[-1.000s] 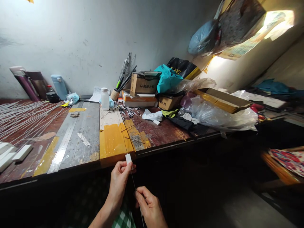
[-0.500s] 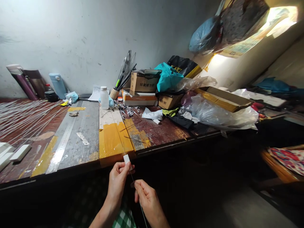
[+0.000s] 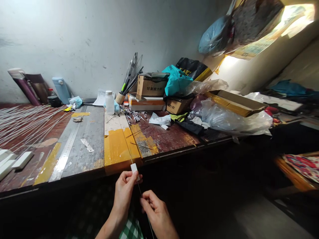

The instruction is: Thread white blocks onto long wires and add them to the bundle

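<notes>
Just off the front edge of the bench, my left hand [image 3: 124, 187] pinches a small white block [image 3: 134, 168] between thumb and fingers. A thin rod [image 3: 139, 189] runs past or through the block; which of the two is hidden by the fingers. The rod's far part reaches over the yellow-taped strip of the bench. Lower and to the right, my right hand [image 3: 155, 209] is closed around the rod, thumb against fingertips. The rod's near end slants down below that hand and out of the picture.
Many thin white rods [image 3: 30, 122] lie fanned at the left, with white blocks [image 3: 23, 160] near the edge. A metal ruler [image 3: 65, 151] lies left of the yellow tape [image 3: 121, 146]. A white bottle [image 3: 109, 103], cardboard boxes [image 3: 151, 85] and plastic bags [image 3: 221, 116] stand farther back.
My right hand has shifted slightly down along the rod, away from the block. The left hand keeps its pinch on the block, nearly in place.
</notes>
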The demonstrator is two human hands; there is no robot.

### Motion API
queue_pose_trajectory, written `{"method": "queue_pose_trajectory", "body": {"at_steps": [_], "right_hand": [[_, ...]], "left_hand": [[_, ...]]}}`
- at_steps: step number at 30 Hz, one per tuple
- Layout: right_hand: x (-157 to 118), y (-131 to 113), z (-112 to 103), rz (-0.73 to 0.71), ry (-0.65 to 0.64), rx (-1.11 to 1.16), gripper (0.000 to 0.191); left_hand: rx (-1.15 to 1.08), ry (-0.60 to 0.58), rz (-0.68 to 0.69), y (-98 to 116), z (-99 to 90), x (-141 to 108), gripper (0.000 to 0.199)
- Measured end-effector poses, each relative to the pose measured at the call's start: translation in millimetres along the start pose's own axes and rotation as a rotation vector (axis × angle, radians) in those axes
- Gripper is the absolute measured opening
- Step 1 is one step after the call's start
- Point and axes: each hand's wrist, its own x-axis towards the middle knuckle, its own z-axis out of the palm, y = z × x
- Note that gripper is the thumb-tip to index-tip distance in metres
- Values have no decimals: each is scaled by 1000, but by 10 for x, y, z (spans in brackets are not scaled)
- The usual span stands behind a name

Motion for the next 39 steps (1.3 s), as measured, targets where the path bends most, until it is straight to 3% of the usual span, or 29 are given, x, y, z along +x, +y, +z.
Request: {"method": "queue_pose_trajectory", "body": {"at_steps": [9, 15, 18, 22, 24, 27, 29, 35, 39], "right_hand": [[-234, 79, -154, 9, -43, -112, 24], [-258, 178, -294, 4, 57, -175, 21], [-163, -69, -519, -83, 168, -135, 21], [-34, -708, -851, -286, 337, 23, 26], [13, -1012, -934, -385, 305, 171, 30], [83, -1272, -921, -447, 172, 405, 25], [130, -1304, -855, -433, 148, 500, 17], [226, -1114, -579, -349, 303, 509, 20], [253, -1032, -412, -318, 236, 470, 25]], "left_hand": [[43, -37, 59, 79, -18, -104, 35], [30, -141, 118, 304, 43, -174, 31], [115, -272, 203, 599, 89, -213, 27], [315, -556, 217, 1072, 130, -245, 27], [419, -685, 161, 1234, 123, -271, 28], [493, -765, 96, 1304, 56, -328, 29], [507, -761, 91, 1256, -27, -375, 29], [729, -569, 276, 1019, -282, -496, 30], [764, -466, 310, 935, -366, -504, 30]]}}
